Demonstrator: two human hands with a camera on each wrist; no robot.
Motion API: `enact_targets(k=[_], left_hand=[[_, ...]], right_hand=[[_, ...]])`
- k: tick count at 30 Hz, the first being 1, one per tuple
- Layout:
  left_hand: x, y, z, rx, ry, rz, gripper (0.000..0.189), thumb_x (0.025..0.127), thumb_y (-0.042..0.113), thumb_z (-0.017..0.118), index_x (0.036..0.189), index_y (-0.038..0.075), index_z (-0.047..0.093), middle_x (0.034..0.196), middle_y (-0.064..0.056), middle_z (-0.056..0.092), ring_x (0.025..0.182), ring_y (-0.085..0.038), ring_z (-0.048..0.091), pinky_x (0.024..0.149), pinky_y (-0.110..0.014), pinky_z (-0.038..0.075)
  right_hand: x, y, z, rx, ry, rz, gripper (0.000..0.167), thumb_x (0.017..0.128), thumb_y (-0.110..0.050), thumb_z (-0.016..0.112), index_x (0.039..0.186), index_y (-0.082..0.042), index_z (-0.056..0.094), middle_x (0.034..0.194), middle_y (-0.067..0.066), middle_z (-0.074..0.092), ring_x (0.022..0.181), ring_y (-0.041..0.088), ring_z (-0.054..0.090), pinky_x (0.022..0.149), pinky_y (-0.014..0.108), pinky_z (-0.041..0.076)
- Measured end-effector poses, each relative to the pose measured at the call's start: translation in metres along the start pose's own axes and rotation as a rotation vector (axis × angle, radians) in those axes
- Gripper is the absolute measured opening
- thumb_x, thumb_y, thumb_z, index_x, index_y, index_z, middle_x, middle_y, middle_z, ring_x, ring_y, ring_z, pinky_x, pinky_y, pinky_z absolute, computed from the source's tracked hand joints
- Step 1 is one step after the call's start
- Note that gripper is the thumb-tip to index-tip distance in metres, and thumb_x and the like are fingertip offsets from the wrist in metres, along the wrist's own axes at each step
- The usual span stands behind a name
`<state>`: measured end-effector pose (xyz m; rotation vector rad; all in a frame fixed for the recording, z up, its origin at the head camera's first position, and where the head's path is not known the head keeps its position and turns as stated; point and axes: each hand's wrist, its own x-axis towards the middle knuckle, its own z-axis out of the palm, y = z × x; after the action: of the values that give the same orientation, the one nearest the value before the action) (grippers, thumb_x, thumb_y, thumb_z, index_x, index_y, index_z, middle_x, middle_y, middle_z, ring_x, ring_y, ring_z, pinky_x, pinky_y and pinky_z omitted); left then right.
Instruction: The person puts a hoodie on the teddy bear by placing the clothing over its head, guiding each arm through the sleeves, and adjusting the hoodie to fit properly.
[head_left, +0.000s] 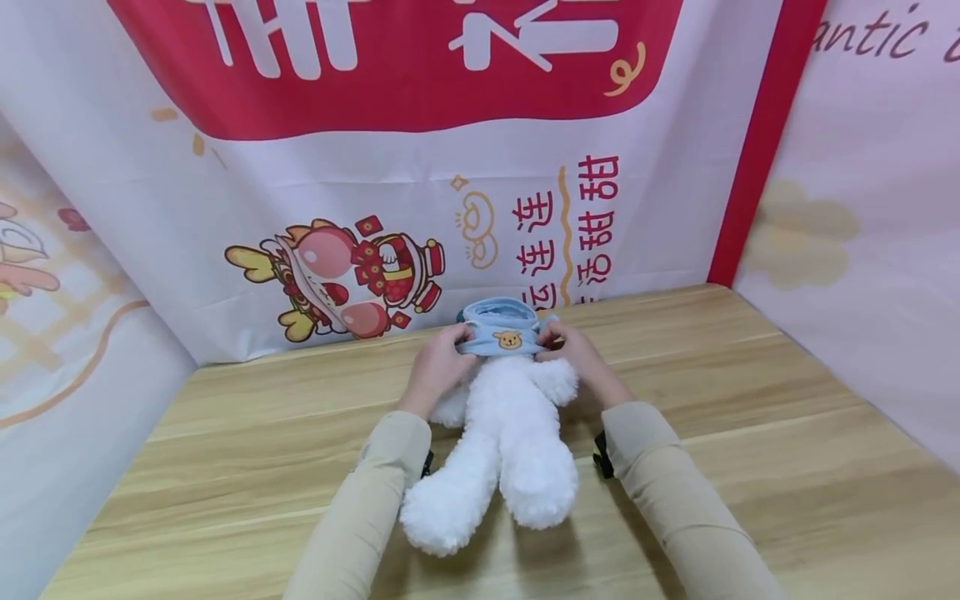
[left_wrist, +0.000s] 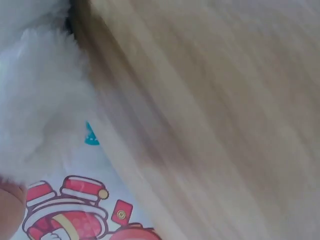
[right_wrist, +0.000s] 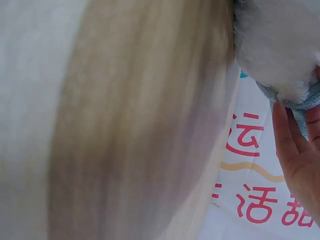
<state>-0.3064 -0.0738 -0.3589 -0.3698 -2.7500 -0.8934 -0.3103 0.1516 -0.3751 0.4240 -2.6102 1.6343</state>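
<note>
A white plush toy (head_left: 498,417) lies on its back on the wooden table, its legs toward the person. Over its head end sits a light blue garment (head_left: 487,337) with a small brown bear face on the front, and its round opening faces up. My left hand (head_left: 441,362) pinches the garment's left edge, while my right hand (head_left: 573,350) pinches the right edge. The toy's head is hidden by the cloth. In the right wrist view, fingers (right_wrist: 284,135) meet the blue cloth beside white fur. The left wrist view catches the fluffy arm (left_wrist: 40,100) and a bit of the hand.
The wooden table (head_left: 285,442) reaches back to a white and red printed cloth (head_left: 390,158) hanging right behind the toy. Printed sheets also hang at the left (head_left: 67,275) and the right (head_left: 847,233) of the table.
</note>
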Motion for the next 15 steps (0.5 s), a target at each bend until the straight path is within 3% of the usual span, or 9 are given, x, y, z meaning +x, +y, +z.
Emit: enact_targets(k=[7, 15], left_hand=[[-0.005, 0.001, -0.012, 0.063, -0.05, 0.047, 0.011, 0.084, 0.018, 0.072, 0.094, 0.013, 0.072, 0.105, -0.004, 0.07, 0.093, -0.022, 0.064, 0.084, -0.039, 0.051], [-0.011, 0.0, -0.014, 0.022, -0.105, 0.069, 0.005, 0.079, 0.015, 0.076, 0.078, 0.011, 0.073, 0.088, -0.004, 0.071, 0.083, -0.019, 0.064, 0.076, -0.032, 0.051]], right_hand=[[-0.002, 0.0, -0.002, -0.015, -0.001, 0.065, 0.015, 0.083, 0.0, 0.063, 0.097, 0.005, 0.062, 0.1, 0.014, 0.058, 0.094, 0.023, 0.055, 0.082, 0.026, 0.045], [-0.003, -0.002, -0.005, -0.045, -0.033, 0.036, 0.009, 0.084, 0.0, 0.064, 0.092, 0.004, 0.063, 0.094, 0.014, 0.063, 0.088, 0.018, 0.057, 0.078, 0.024, 0.046]])
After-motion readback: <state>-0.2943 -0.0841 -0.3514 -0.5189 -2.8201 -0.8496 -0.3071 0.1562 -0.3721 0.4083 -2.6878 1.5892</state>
